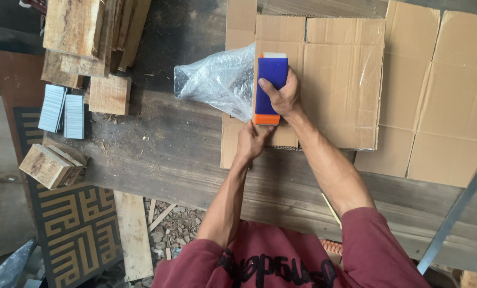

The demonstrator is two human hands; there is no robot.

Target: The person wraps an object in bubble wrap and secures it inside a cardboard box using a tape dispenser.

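Observation:
My right hand (285,96) grips a blue and orange block-shaped tool (269,90) from its right side, standing on a flattened cardboard box (339,80). My left hand (253,140) sits just below the tool, pressing on the cardboard's lower left part with its fingers curled. To the tool's left lies a bundle wrapped in clear bubble wrap (217,80), touching the tool's orange edge. What the wrap holds is hidden.
More flattened cardboard (435,106) lies at the right on a dark wooden bench (174,144). Wood offcuts (83,37) pile at the top left, with two strips of staples (63,113) and a small wooden block (49,165) below. A patterned panel (78,229) lies on the ground.

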